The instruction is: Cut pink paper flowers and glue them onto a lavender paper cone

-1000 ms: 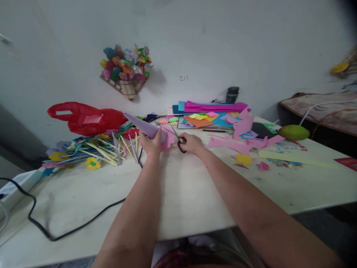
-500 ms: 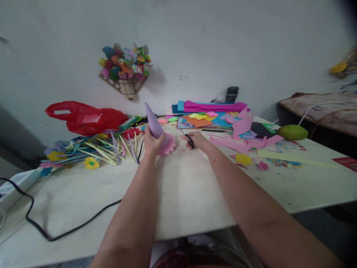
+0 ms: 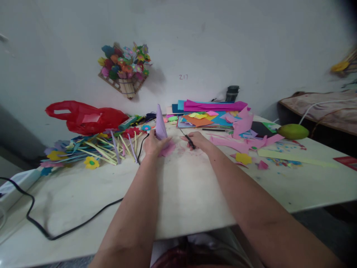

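Observation:
My left hand (image 3: 153, 144) is closed round the lower part of a lilac cone (image 3: 160, 124) that points up from the table. Under and beside the cone's base shows a pink scalloped piece (image 3: 169, 148), partly hidden by my fingers. In my right hand (image 3: 199, 139) are black-handled scissors (image 3: 190, 141), their blades pointing up and left towards the cone but apart from it. Left of the cone lies a small blue flower (image 3: 145, 127).
Paper flowers with yellow strips (image 3: 97, 152) and a red plastic bag (image 3: 86, 117) lie at the left. Coloured sheets (image 3: 206, 119) are stacked at the back. Pink scraps (image 3: 234, 143), a yellow flower (image 3: 243, 159) and a green fruit (image 3: 293, 131) lie right. A black cable (image 3: 83, 225) crosses the front left.
My left hand has tipped the lilac cone from leaning left to nearly upright, its tip moving right. The pink scalloped piece now appears flatter. My right hand and the scissors have hardly moved.

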{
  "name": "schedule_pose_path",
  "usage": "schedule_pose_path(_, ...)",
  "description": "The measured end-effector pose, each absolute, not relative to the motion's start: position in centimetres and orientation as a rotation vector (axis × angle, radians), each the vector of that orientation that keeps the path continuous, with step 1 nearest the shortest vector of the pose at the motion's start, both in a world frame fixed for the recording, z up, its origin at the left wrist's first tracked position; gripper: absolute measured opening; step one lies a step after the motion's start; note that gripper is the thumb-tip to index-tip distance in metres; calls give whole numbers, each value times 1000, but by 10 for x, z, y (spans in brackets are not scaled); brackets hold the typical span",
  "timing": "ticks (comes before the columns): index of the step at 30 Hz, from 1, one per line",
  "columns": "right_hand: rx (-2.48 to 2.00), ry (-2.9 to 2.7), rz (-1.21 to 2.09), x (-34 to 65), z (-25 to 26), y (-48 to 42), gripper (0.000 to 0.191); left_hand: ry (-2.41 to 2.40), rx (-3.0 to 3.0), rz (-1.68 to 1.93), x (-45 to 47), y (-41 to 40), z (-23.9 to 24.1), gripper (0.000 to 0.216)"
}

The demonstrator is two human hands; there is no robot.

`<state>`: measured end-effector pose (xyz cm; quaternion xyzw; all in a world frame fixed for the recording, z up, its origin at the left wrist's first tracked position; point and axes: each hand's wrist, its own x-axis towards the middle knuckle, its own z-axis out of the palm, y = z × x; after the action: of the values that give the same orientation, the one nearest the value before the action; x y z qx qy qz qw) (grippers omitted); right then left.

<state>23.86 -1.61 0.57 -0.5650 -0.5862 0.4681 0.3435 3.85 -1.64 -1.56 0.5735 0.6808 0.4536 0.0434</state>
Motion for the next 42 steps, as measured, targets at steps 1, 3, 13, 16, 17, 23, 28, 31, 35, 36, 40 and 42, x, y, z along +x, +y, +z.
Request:
schedule_pose_path(1,-1468,-1525,1217,238,5,-16,35,2117,1744,1380,39,-17,-15,54)
schedule_pose_path(3,-1472,-1530,1215,238,5,-16,35,2150,1743,1386,40,-17,-14,48)
schedule_pose_path(13,-1381,-1688,1270,243,7,-17,36,2059,1675,1707,40,-18,-11,41)
schedule_pose_path(16,-1381,-1726,1271,244,6,-16,34,1990,1554,1860,40,-16,-12,42)
schedule_pose_path(17,-1378,-1732,1275,244,6,-16,33,1951,1517,1909,40,-14,-13,42)
schedule_pose_path(23,-1267,-1748,1365,244,4,-17,26,1790,1435,2058,39,-9,-18,45)
schedule_pose_path(28,-1237,-1760,1389,241,3,-18,24,1755,1472,2091,40,-8,-21,46)
schedule_pose_path(31,-1205,-1759,1385,238,0,-15,23,1729,1483,2110,40,-7,-22,45)
schedule_pose_path(35,-1198,-1747,1366,234,-4,-14,23,1748,1483,2116,42,-8,-22,44)
schedule_pose_path(36,-1199,-1747,1366,233,-4,-14,23,1749,1482,2117,42,-8,-21,44)
schedule_pose_path(40,-1206,-1750,1358,232,-4,-14,25,1750,1482,2103,43,-8,-21,45)
schedule_pose_path(42,-1211,-1742,1349,231,-4,-15,27,1757,1484,2096,43,-9,-21,45)
